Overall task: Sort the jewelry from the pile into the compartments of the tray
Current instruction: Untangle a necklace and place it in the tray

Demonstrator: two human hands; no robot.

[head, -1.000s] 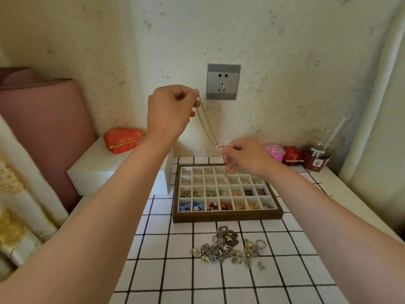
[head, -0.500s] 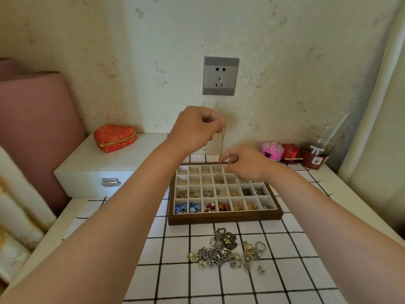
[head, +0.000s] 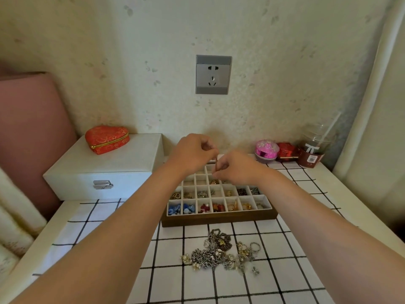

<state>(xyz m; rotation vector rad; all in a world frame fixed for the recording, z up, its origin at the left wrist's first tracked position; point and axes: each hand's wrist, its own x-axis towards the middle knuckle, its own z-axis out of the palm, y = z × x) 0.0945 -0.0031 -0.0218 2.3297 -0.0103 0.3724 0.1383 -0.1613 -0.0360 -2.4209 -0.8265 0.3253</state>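
Note:
A wooden tray [head: 219,220] with several white compartments lies on the checked cloth; its two front rows hold small jewelry pieces. My left hand [head: 192,153] and my right hand [head: 235,167] hover close together over the tray's back rows. Both pinch a thin gold chain [head: 216,164], which hangs short between them above a middle compartment where its lower end gathers. A tangled pile of jewelry [head: 221,251] with silver chains, rings and pearl pieces lies on the cloth in front of the tray.
A white box [head: 105,170] with a metal clasp stands left of the tray, a red heart-shaped case [head: 106,138] on top. At back right sit a pink ball [head: 266,149], a red box [head: 287,151] and a plastic cup [head: 312,150]. A wall socket [head: 213,74] is above.
My left hand has come down from high near the socket to just over the tray. The chain, once stretched long between my hands, now hangs short into a compartment.

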